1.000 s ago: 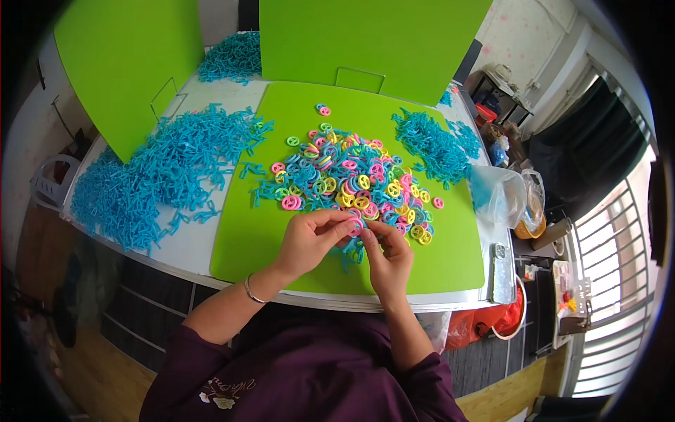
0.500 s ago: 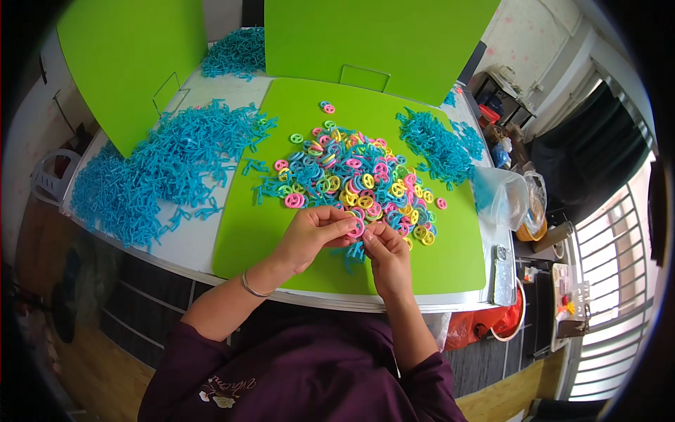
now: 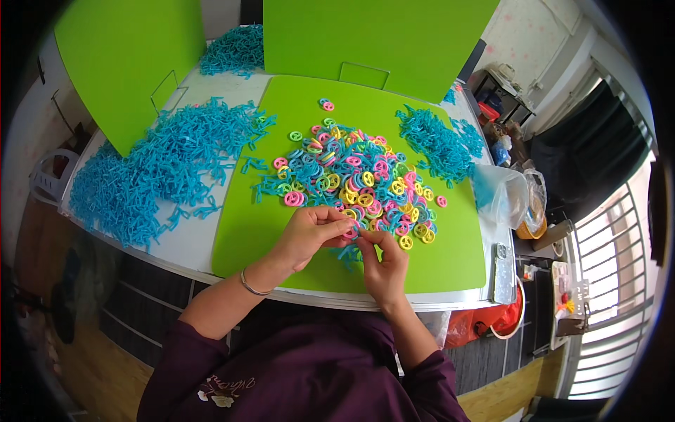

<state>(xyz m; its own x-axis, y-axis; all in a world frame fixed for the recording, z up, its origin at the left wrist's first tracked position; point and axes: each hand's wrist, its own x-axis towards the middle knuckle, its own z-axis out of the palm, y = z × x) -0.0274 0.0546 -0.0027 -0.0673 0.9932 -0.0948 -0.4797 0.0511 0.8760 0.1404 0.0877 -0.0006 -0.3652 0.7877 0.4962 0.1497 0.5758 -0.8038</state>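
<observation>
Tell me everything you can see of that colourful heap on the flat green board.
The colourful heap is a pile of small, plastic-looking rings with spokes, in pink, yellow, blue and green, with blue pieces mixed in. It lies on the flat green board, thickest in the middle, strays around. The left hand and right hand are at its near edge; whether they touch it is unclear.

Left hand [image 3: 309,239] covered most of the small pink piece [image 3: 350,234]; I couldn't make out what the right hand's [image 3: 385,267] fingertips gripped, if anything. Lower pieces of the mixed ring pile [image 3: 358,179] lay buried. Back green panel [image 3: 373,39] ran off the top edge, hiding part of the far blue heap [image 3: 230,53]. Counter [image 3: 190,247] edge concealed some of the red bag [image 3: 472,327].
</observation>
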